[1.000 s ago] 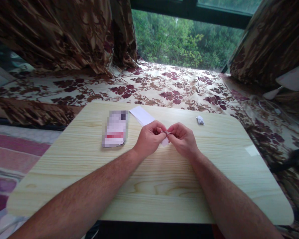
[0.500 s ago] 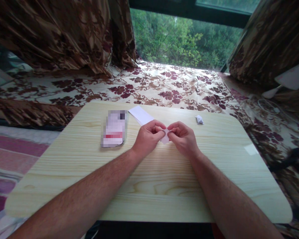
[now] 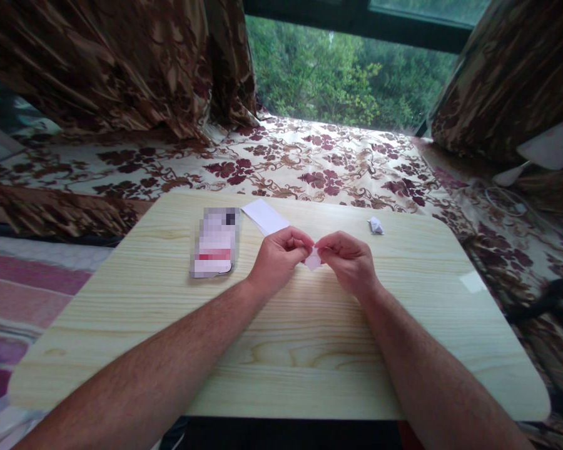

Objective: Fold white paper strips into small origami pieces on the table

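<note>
My left hand (image 3: 279,259) and my right hand (image 3: 349,259) meet over the middle of a pale wooden table (image 3: 281,350). Both pinch a small folded piece of white paper (image 3: 313,259) between thumb and fingers, just above the tabletop. Most of the paper is hidden by my fingers. A white paper strip (image 3: 265,217) lies flat behind my left hand. A small folded paper shape (image 3: 375,225) rests on the table to the far right of my right hand.
A flat packet with a red band (image 3: 214,242) lies left of my hands. Behind the table is a floral cloth (image 3: 309,162) under a window, with brown patterned curtains (image 3: 112,62) on both sides. A white object (image 3: 551,147) sits at the right.
My fingers have shifted slightly on the small paper, and the paper now pokes out lower between my hands. The arms stay in place.
</note>
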A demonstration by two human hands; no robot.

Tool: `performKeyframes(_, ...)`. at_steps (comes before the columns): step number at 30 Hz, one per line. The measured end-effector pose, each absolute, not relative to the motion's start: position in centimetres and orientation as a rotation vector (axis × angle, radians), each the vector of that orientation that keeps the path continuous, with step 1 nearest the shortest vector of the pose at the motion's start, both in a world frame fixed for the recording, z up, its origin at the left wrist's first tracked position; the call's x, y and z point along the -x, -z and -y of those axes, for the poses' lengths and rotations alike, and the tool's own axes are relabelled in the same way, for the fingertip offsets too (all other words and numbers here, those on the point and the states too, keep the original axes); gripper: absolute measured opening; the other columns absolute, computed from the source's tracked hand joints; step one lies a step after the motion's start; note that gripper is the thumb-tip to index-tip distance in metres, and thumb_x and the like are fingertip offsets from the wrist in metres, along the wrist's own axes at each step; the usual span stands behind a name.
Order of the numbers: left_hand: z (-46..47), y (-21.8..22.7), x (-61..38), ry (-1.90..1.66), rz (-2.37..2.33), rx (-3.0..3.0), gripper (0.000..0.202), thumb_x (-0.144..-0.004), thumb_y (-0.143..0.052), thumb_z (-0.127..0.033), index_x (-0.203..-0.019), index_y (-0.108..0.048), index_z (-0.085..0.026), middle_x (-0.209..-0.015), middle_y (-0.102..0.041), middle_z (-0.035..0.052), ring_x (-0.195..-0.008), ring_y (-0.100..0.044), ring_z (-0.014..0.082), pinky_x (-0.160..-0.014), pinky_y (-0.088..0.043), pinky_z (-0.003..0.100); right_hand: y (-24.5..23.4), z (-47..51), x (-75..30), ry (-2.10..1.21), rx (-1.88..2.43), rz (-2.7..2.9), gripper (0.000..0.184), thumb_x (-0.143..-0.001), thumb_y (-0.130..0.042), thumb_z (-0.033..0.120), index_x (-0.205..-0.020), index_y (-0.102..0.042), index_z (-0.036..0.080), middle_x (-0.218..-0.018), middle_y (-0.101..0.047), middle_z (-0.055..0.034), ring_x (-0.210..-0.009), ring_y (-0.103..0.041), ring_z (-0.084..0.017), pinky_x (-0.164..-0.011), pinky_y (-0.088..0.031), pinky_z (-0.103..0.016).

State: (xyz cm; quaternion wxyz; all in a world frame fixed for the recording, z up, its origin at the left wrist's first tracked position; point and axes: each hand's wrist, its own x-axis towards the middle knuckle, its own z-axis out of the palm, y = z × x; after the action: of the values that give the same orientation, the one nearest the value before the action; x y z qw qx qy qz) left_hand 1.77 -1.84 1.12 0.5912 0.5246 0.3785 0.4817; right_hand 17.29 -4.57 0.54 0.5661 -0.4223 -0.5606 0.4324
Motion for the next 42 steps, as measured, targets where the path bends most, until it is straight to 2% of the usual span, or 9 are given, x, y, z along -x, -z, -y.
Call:
performKeyframes(19,1.49,-0.29,-1.53,-1.080,-0.770,-1.120,0.017,-0.071,-0.078,-0.023,-0.081,-0.067,-0.014,-0.070,-0.066,0.0004,-0.062,-0.060,0.0104,-0.061,-0.047,0.022,-0.88,4.44,-17.15,-1.062,0.937,1.264,0.003,-0.075,-0.067,0.017,-0.078,-0.067,0.018,-0.065,-0.063,0.0014,-0.058,-0.055,-0.011,-0.054,-0.043,-0.025)
performKeyframes(25,1.37,-0.29,-1.55,-1.138,-0.761,-1.116,0.021,-0.071,-0.077,-0.022,-0.087,-0.064,-0.016,-0.066,-0.064,-0.0025,-0.060,-0.059,0.0099,-0.059,-0.047,0.022,-0.77,4.27,-16.87,-1.120,0.942,1.162,0.020,-0.072,-0.074,0.019,-0.090,-0.065,0.019,-0.070,-0.067,0.0012,-0.061,-0.061,-0.012,-0.058,-0.049,-0.025)
performKeyframes(42,1.95,-1.21,-1.76,-1.164,-0.859,-1.233,0.025,-0.071,-0.076,-0.021,-0.091,-0.062,-0.016,-0.069,-0.061,-0.0036,-0.060,-0.057,0.0083,-0.057,-0.045,0.020,-0.63,4.26,-16.85,-1.043,0.973,1.180,0.015,-0.073,-0.075,0.022,-0.082,-0.064,0.019,-0.067,-0.064,0.0017,-0.059,-0.059,-0.012,-0.056,-0.048,-0.026)
